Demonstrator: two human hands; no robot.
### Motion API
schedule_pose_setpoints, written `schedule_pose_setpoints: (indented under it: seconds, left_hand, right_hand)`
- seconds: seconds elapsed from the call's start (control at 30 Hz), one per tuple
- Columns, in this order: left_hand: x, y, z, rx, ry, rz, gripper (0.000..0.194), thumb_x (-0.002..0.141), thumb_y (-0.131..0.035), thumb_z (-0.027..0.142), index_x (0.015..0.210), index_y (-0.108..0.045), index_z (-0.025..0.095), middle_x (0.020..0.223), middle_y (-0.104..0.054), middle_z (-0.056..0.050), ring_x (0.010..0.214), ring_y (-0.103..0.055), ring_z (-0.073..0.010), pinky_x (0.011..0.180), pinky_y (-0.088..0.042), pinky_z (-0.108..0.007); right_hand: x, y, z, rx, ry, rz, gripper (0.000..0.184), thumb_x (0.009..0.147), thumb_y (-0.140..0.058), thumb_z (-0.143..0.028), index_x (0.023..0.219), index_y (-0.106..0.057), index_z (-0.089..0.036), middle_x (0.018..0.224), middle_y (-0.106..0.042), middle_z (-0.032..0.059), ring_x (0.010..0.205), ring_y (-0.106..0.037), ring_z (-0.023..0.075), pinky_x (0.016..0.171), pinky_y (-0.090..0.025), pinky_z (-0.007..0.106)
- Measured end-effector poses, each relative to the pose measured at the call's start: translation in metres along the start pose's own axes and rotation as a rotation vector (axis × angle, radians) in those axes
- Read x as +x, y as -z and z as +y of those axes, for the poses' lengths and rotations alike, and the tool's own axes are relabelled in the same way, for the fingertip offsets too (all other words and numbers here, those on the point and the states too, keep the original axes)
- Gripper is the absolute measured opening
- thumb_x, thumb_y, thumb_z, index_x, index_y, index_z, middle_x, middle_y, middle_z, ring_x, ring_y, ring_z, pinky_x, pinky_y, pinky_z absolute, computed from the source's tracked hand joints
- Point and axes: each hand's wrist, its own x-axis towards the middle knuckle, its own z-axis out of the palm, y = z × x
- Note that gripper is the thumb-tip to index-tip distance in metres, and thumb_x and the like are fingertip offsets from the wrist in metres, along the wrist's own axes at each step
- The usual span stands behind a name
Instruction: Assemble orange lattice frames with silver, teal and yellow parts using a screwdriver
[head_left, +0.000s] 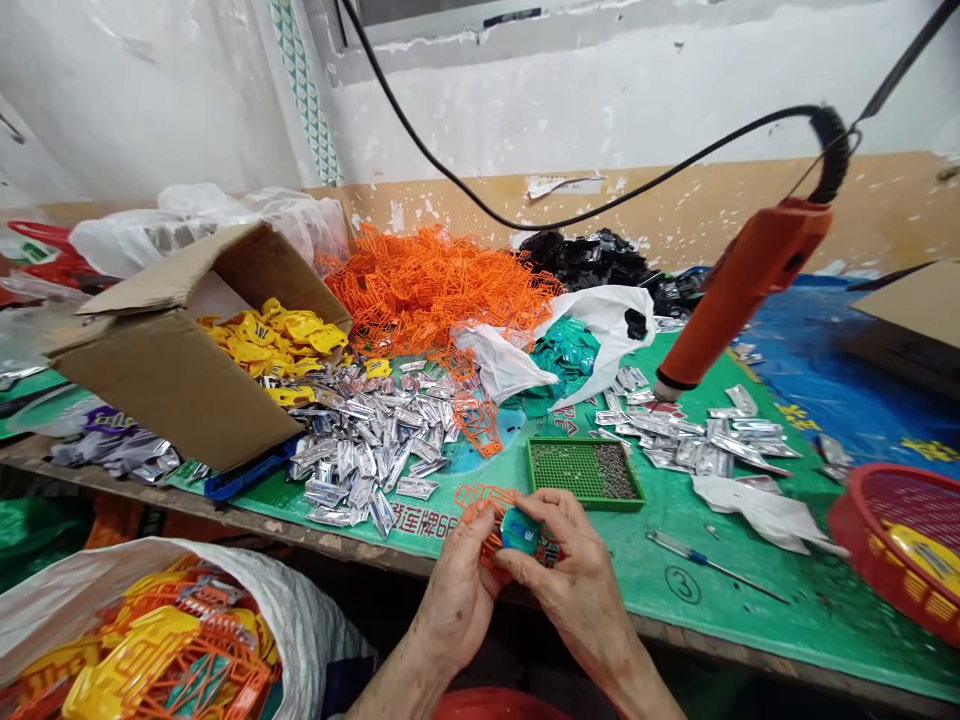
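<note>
My left hand [457,590] and my right hand [570,575] meet over the front edge of a green work mat [675,530]. My left hand grips an orange plastic lattice frame [480,512]. My right-hand fingers pinch a small teal plastic piece [520,530] against that frame. Just beyond my hands lies a green tray [581,472] with a perforated surface and a heap of small grey parts. Silver foil packets [367,450] are piled to the left, and more [690,435] lie to the right.
An open cardboard box [180,385] holds yellow plastic pieces [277,340], beside a heap of orange lattice frames [439,285]. An orange corded power tool [750,290] hangs above the mat. A screwdriver [705,565], a red basket [900,540] and a white sack [225,620] are nearby.
</note>
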Motion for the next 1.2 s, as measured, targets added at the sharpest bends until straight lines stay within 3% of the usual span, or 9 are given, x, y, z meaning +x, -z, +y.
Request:
schedule_pose_setpoints:
  seconds: [0.33,0.5,0.63,0.77,0.97,1.2]
  left_hand:
    - [0.001,0.007,0.001,-0.014,0.006,0.03,0.022,0.066,-0.079,0.022,0.086,-0.074,0.015,0.086,-0.072,-0.003,0.074,-0.065,-0.0139,0.067,-0.053,-0.022]
    - [-0.002,0.005,-0.001,0.094,-0.028,-0.099,0.024,0.069,-0.076,0.012,0.092,-0.073,0.017,0.081,-0.07,-0.001,0.071,-0.062,-0.0123,0.071,-0.051,-0.023]
    - [-0.002,0.002,-0.003,0.145,-0.086,-0.107,0.018,0.073,-0.072,0.012,0.09,-0.072,0.017,0.082,-0.07,-0.001,0.072,-0.062,-0.0118,0.071,-0.05,-0.022]
    - [-0.002,0.002,-0.006,0.158,-0.114,-0.105,0.02,0.074,-0.071,0.013,0.093,-0.072,0.018,0.085,-0.07,-0.002,0.079,-0.064,-0.0143,0.075,-0.049,-0.023]
    - [-0.001,0.005,-0.007,0.102,-0.048,-0.062,0.02,0.075,-0.073,0.018,0.095,-0.07,0.016,0.087,-0.071,-0.003,0.079,-0.066,-0.0147,0.075,-0.051,-0.023]
    - [0.001,0.0,-0.004,-0.01,0.039,0.024,0.022,0.072,-0.076,0.031,0.086,-0.07,0.014,0.082,-0.071,-0.002,0.071,-0.065,-0.0152,0.07,-0.054,-0.028]
  right_hand:
    - [-0.007,-0.008,-0.011,-0.254,0.151,0.046,0.042,0.072,-0.069,-0.012,0.112,-0.065,-0.021,0.094,-0.061,0.0082,0.086,-0.056,0.0237,0.068,-0.051,0.038]
    - [-0.01,-0.012,-0.011,-0.258,0.201,0.086,0.038,0.079,-0.062,-0.014,0.116,-0.059,-0.022,0.095,-0.061,0.0078,0.086,-0.056,0.0226,0.069,-0.051,0.037]
    - [-0.013,-0.012,-0.009,-0.23,0.223,0.177,0.035,0.079,-0.061,-0.015,0.113,-0.055,-0.02,0.1,-0.062,0.0086,0.092,-0.057,0.0239,0.077,-0.052,0.042]
    - [-0.016,-0.01,-0.008,-0.196,0.224,0.162,0.035,0.08,-0.061,-0.015,0.114,-0.057,-0.02,0.107,-0.06,0.0099,0.1,-0.057,0.024,0.083,-0.052,0.042]
    - [-0.019,-0.008,-0.006,-0.011,0.116,0.12,0.036,0.078,-0.065,-0.016,0.113,-0.062,-0.022,0.105,-0.062,0.0088,0.096,-0.061,0.0217,0.079,-0.054,0.035]
    - [-0.008,0.002,-0.013,0.266,-0.171,0.042,0.029,0.064,-0.072,-0.011,0.09,-0.071,-0.024,0.097,-0.063,0.0033,0.083,-0.061,0.0174,0.061,-0.051,0.024]
